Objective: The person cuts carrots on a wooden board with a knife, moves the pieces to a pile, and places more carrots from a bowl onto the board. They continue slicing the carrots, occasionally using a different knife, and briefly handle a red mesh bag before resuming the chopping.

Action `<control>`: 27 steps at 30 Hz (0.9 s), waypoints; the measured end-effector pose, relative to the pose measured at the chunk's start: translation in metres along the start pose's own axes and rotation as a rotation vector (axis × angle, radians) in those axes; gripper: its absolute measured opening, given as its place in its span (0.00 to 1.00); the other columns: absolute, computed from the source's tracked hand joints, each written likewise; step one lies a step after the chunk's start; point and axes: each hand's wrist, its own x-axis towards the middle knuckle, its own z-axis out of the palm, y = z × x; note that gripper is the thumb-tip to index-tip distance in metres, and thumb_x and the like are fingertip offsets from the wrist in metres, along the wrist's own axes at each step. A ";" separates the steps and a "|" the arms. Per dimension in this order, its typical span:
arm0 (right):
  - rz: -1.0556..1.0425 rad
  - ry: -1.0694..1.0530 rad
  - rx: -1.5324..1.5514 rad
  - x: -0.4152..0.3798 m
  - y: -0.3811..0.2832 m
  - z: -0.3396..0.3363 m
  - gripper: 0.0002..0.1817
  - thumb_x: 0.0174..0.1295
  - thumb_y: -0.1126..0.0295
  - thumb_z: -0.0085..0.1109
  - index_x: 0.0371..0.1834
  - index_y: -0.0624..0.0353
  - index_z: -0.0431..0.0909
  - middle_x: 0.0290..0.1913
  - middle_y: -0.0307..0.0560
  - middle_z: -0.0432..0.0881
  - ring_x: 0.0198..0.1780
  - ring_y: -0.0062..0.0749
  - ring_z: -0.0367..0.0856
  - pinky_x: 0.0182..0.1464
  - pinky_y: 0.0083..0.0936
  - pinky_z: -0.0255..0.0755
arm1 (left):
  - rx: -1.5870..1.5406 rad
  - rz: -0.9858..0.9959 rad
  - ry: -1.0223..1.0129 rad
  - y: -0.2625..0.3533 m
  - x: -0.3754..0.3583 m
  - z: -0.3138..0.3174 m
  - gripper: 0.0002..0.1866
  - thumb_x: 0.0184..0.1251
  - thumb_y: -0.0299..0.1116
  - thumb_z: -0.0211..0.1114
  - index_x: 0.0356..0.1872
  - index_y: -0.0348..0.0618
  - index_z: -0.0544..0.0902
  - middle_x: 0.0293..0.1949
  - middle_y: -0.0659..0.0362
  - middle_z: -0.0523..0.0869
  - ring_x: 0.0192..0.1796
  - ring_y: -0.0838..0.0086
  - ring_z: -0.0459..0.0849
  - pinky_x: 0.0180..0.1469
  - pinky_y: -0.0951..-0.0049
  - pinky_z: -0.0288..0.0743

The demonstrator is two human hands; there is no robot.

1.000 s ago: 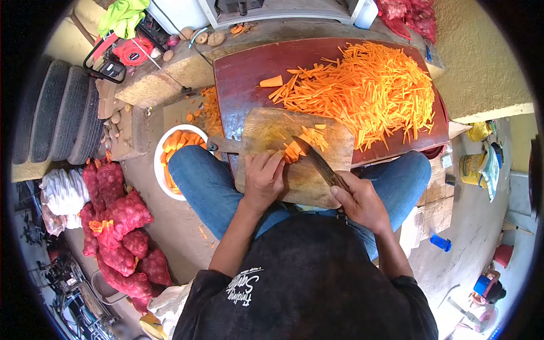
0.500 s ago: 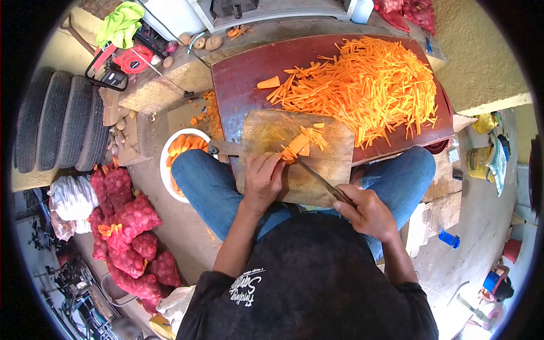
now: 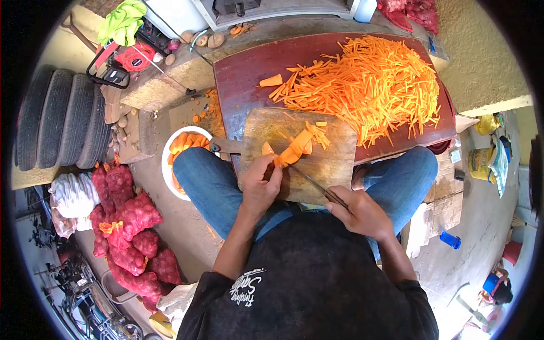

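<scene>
My right hand is wrapped round the handle of a knife, its blade slanting up and left over the wooden cutting board. The blade tip lies close beside overlapping carrot slices in the middle of the board. My left hand pinches the near end of these slices, thumb and fingers bent. Another carrot piece rests just beyond the left fingertips. A few cut sticks lie at the far end of the slices. The board's handle points left.
Behind the board, a red table bears a large heap of carrot sticks and a carrot chunk. A white basin of carrot pieces stands by my left knee. Red mesh sacks and tyres are at left.
The carrot slices have spread into a longer overlapping row, and a piece now shows beyond my left fingertips. My left hand's fingers have shifted slightly; the knife has moved slightly left.
</scene>
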 end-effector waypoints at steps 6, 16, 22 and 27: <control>0.034 0.155 0.013 0.006 -0.002 0.007 0.12 0.78 0.66 0.65 0.51 0.65 0.80 0.34 0.64 0.82 0.39 0.66 0.85 0.42 0.47 0.76 | 0.071 0.133 -0.097 0.003 0.005 -0.008 0.14 0.67 0.19 0.79 0.52 0.33 0.91 0.39 0.50 0.92 0.39 0.62 0.91 0.43 0.67 0.82; 0.019 0.025 -0.166 -0.005 -0.001 -0.001 0.13 0.77 0.66 0.65 0.56 0.64 0.80 0.41 0.65 0.87 0.44 0.68 0.88 0.44 0.52 0.79 | 0.136 0.171 -0.078 0.003 0.004 -0.004 0.17 0.65 0.18 0.80 0.55 0.34 0.92 0.41 0.51 0.93 0.40 0.64 0.92 0.44 0.70 0.83; 0.028 0.127 -0.053 0.012 -0.005 0.006 0.13 0.78 0.67 0.65 0.56 0.64 0.79 0.40 0.68 0.87 0.45 0.72 0.87 0.46 0.55 0.79 | 0.167 0.165 -0.105 0.006 0.002 -0.004 0.16 0.68 0.18 0.77 0.56 0.33 0.90 0.42 0.48 0.92 0.42 0.57 0.92 0.46 0.64 0.85; -0.029 0.082 -0.025 0.011 -0.004 0.005 0.13 0.78 0.67 0.65 0.56 0.65 0.79 0.39 0.69 0.86 0.44 0.71 0.87 0.45 0.53 0.79 | 0.170 0.218 -0.064 0.005 0.005 0.000 0.15 0.68 0.19 0.77 0.55 0.32 0.90 0.42 0.47 0.92 0.42 0.56 0.92 0.45 0.63 0.86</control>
